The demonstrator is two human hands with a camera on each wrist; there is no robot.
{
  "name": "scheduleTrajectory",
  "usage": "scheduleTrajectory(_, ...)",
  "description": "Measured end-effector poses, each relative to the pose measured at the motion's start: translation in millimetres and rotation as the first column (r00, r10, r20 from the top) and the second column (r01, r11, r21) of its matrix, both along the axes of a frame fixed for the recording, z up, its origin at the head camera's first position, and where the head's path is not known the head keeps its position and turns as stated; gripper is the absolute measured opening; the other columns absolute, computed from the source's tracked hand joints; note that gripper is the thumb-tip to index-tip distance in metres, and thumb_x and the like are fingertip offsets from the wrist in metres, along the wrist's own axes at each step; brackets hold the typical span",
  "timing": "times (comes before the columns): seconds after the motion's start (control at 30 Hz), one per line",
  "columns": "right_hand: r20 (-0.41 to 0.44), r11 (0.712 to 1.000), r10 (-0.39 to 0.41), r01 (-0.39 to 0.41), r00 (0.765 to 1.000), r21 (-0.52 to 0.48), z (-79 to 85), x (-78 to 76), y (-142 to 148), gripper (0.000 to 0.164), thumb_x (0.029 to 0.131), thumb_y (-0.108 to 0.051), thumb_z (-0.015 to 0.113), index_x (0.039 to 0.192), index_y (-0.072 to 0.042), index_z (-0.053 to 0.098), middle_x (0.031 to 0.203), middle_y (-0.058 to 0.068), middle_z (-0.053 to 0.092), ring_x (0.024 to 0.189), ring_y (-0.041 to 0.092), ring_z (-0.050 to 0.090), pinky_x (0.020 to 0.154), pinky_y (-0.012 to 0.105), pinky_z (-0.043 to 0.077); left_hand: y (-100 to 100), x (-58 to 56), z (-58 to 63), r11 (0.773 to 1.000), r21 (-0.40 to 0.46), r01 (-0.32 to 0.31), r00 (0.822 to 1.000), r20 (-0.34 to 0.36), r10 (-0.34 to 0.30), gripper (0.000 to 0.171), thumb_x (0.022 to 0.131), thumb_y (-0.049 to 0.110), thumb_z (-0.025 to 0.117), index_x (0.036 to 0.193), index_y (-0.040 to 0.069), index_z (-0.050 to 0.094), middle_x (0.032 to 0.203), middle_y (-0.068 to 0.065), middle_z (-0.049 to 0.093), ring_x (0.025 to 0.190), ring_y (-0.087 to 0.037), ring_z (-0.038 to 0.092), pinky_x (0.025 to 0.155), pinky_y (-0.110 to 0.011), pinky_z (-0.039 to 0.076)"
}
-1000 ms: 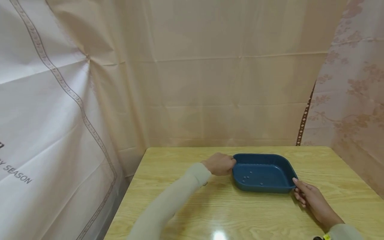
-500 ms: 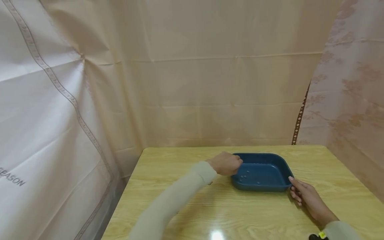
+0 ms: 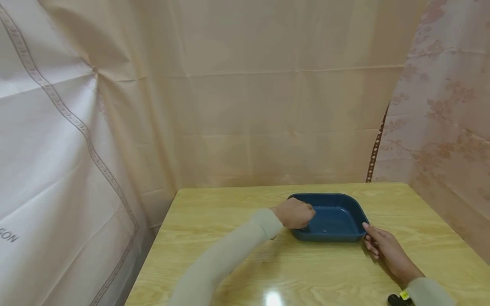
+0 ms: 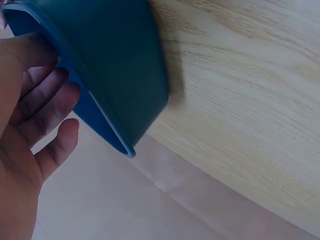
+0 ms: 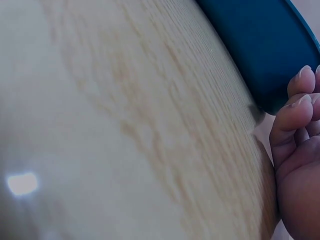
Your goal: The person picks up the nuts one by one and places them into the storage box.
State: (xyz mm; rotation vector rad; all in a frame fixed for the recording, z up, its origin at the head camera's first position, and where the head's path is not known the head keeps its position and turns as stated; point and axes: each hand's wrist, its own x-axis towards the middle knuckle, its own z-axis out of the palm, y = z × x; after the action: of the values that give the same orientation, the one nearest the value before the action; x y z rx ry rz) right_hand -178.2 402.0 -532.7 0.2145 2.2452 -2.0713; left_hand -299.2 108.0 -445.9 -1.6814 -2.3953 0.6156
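A deep blue tray with rounded corners stands on the table. My left hand reaches over the tray's left side, its fingers bent down inside. In the left wrist view the fingers curl loosely beside the rim; whether the thumb and forefinger pinch anything cannot be made out. My right hand holds the near right corner of the tray, thumb on the rim and fingers below it. One small ring-shaped piece lies on the tray floor; the left hand covers the part to its left.
The wood-grain table reaches back to a beige hanging cloth. A black object with a yellow patch shows by the right sleeve. More cloth hangs at the left and right.
My left hand has moved from the tray's left rim inward over its floor, covering several small ring-shaped pieces seen before. My right hand keeps its hold. The whole view has shifted slightly.
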Motion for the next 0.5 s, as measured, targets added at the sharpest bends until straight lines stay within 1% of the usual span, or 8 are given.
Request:
scheduleTrajectory(0.13,-0.01,1.0,0.009,-0.009,1.0,0.003,2.2,-0.6,-1,0.05,0.108,-0.048,0.047,0.085,-0.004,0.053,0.066,-0.003,0.049,0.052,0.008,0.042,0.048,0.028,0.043,3,0.9,1.3,1.0,0.007,0.019,1.0,-0.02,-0.019,0.023,0.108,0.027,0.053,0.123,0.021,0.07,0.109,0.008,0.069,0.083,-0.003,0.063,0.065,-0.018,0.051)
scheduleTrajectory(0.33,0.012,1.0,0.006,-0.006,1.0,-0.007,2.3,-0.8,1,0.05,0.108,-0.049,0.047,0.085,-0.005,0.053,0.066,-0.002,0.049,0.052,0.008,0.041,0.047,0.027,0.043,10,6.1,6.7,1.0,-0.004,0.023,1.0,-0.01,-0.023,0.023,0.11,0.023,0.049,0.119,0.022,0.071,0.104,0.009,0.068,0.077,-0.003,0.059,0.061,-0.019,0.047)
scheduleTrajectory(0.5,0.023,1.0,0.0,0.001,1.0,-0.024,0.5,-0.8,3,0.048,0.108,-0.049,0.048,0.084,-0.007,0.053,0.067,-0.002,0.051,0.052,0.008,0.041,0.047,0.026,0.042,14,7.5,3.5,1.0,-0.006,0.028,1.0,-0.002,-0.028,0.025,0.11,0.023,0.049,0.121,0.022,0.07,0.104,0.008,0.067,0.076,-0.003,0.057,0.059,-0.02,0.046)
